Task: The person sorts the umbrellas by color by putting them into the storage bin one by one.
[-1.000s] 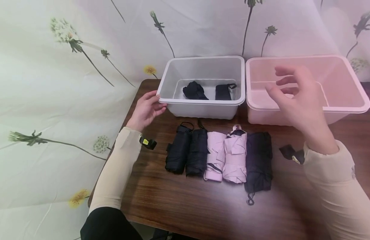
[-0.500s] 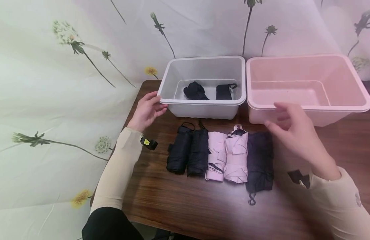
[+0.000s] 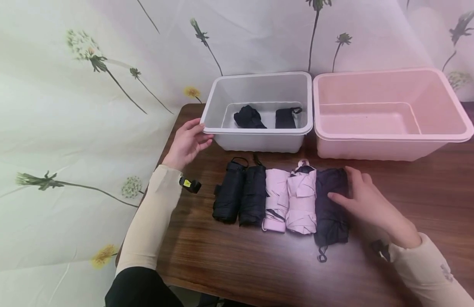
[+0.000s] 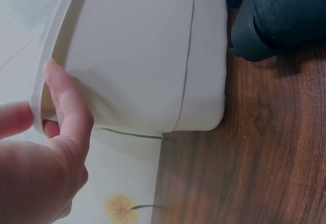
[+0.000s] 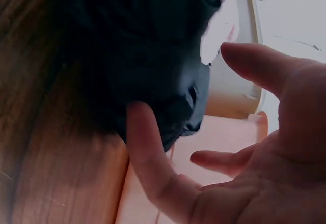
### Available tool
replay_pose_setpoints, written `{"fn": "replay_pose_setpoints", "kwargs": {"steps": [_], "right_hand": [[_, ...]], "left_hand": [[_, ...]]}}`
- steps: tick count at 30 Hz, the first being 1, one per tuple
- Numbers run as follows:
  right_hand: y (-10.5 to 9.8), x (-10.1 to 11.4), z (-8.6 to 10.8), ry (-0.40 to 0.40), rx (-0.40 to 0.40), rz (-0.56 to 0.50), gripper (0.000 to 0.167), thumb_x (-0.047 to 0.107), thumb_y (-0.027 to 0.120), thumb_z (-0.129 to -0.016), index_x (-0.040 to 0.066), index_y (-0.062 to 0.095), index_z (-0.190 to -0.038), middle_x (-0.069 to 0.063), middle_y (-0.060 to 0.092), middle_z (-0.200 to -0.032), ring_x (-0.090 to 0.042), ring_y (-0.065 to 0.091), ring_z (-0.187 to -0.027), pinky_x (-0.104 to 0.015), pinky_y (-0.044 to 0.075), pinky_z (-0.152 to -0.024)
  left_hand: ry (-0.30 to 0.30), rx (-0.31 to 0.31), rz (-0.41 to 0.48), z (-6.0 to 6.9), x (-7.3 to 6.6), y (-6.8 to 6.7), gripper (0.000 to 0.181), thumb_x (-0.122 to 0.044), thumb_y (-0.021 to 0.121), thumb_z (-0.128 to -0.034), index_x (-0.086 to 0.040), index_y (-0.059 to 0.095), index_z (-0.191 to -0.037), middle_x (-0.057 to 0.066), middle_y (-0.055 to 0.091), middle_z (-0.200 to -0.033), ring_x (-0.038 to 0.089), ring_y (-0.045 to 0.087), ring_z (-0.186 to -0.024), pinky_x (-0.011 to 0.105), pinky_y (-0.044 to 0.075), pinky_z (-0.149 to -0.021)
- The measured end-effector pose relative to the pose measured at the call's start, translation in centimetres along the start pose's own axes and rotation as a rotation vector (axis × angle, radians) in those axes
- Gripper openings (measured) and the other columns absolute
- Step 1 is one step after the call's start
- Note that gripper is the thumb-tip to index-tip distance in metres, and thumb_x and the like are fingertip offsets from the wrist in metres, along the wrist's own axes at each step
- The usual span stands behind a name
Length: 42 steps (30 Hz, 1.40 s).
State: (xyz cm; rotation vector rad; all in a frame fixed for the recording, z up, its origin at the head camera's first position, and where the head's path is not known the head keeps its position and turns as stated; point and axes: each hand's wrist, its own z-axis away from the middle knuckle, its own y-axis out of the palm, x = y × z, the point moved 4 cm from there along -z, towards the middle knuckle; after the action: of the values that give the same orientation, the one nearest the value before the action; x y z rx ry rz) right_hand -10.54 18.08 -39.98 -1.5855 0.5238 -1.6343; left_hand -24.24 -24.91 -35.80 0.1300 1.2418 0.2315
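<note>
The left hand [image 3: 187, 143] pinches the front left corner of the white bin's rim [image 3: 256, 131]; in the left wrist view thumb and fingers [image 4: 63, 94] lie on both sides of that rim [image 4: 39, 81]. At the right end of a row of folded umbrellas lies a wide black one [image 3: 331, 209]. The right hand [image 3: 369, 204] is over its right edge, thumb and fingers spread. In the right wrist view a finger [image 5: 145, 137] lies against or just before the black umbrella [image 5: 153, 56]; contact is unclear.
Left of it lie two pink umbrellas [image 3: 301, 200] [image 3: 276, 196] and two black ones [image 3: 253, 196] [image 3: 229, 194]. Two black items [image 3: 249, 117] [image 3: 286, 118] sit inside the white bin. A pink bin [image 3: 390, 149] stands beside it, before a flowered cloth [image 3: 260, 34].
The right hand has come down from above the pink bin, toward the viewer, to the rightmost black umbrella. The left hand stays at the white bin's rim.
</note>
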Motion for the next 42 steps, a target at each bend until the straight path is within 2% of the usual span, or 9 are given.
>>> {"fn": "replay_pose_setpoints", "kwargs": {"steps": [5, 14, 23, 42], "right_hand": [[1.0, -0.1, 0.0, 0.050, 0.034, 0.035, 0.096, 0.042, 0.066, -0.089, -0.013, 0.013, -0.145, -0.049, 0.033, -0.122, -0.058, 0.049, -0.106, -0.067, 0.042, -0.091], [2.0, -0.4, -0.2, 0.150, 0.097, 0.089, 0.114, 0.062, 0.064, -0.083, -0.011, 0.005, -0.147, -0.049, 0.031, -0.122, -0.062, 0.051, -0.103, -0.067, 0.045, -0.087], [2.6, -0.5, -0.5, 0.173, 0.117, 0.081, 0.117, 0.061, 0.065, -0.082, -0.012, 0.001, -0.147, -0.053, 0.031, -0.132, -0.064, 0.036, -0.122, -0.068, 0.034, -0.101], [3.2, -0.6, -0.7, 0.185, 0.083, 0.057, 0.119, 0.058, 0.068, -0.080, -0.012, -0.002, -0.147, -0.052, 0.031, -0.131, -0.063, 0.040, -0.119, -0.067, 0.038, -0.098]], "left_hand": [[0.002, 0.000, 0.013, 0.0, 0.0, 0.0, 0.039, -0.012, 0.056, -0.0975, -0.009, 0.042, -0.134, 0.018, 0.047, -0.130, 0.018, 0.068, -0.073, 0.028, 0.058, -0.068], [0.007, 0.008, 0.023, -0.2, 0.1, -0.1, 0.037, -0.012, 0.056, -0.0973, -0.009, 0.043, -0.132, 0.018, 0.047, -0.127, 0.019, 0.068, -0.072, 0.029, 0.058, -0.067], [0.007, 0.013, 0.022, -0.1, 0.2, -0.1, 0.037, -0.012, 0.056, -0.0976, -0.009, 0.044, -0.132, 0.017, 0.049, -0.125, 0.018, 0.068, -0.073, 0.028, 0.058, -0.067], [0.006, 0.010, 0.009, 0.1, 0.2, -0.1, 0.043, -0.014, 0.057, -0.0974, -0.009, 0.041, -0.137, 0.017, 0.047, -0.131, 0.018, 0.067, -0.076, 0.028, 0.058, -0.069]]}}
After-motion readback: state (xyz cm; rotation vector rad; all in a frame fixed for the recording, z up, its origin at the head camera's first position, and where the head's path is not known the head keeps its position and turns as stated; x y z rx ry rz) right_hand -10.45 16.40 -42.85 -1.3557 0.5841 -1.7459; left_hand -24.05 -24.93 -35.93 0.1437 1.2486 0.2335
